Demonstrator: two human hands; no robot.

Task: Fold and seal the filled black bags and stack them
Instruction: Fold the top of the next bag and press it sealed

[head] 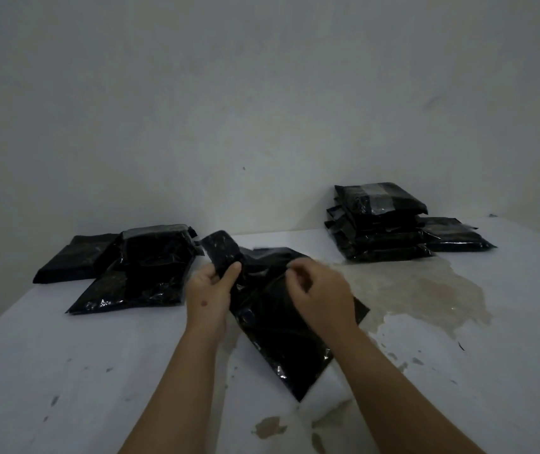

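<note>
Nearest the camera, a glossy black plastic bag, filled and lying flat [281, 339], is resting on the white painted surface [98, 371], and this bag is serving as the landmark here. The left hand [208, 291] is closing its grip around the bag's raised top flap [221, 252], thumb and fingers curled round it. The right hand [319, 290] is hovering over the bag's upper middle with fingers curled; whether its grip is pinching a bit of plastic or a seal strip I cannot tell, since the image is blurring there. Just right of the bag, a brownish bare stain [409, 290] is spreading across the surface.

Farther off, left of the bag, loose black bags with their mouths apparently unsealed [141, 273] are waiting. Beyond the bag to its right, a neat stack of sealed black packets [380, 221] is standing against the grey wall [262, 93].

Judging by this, the work is sitting somewhere midway: several packets stacked, one bag in the folding step, and a few left.
</note>
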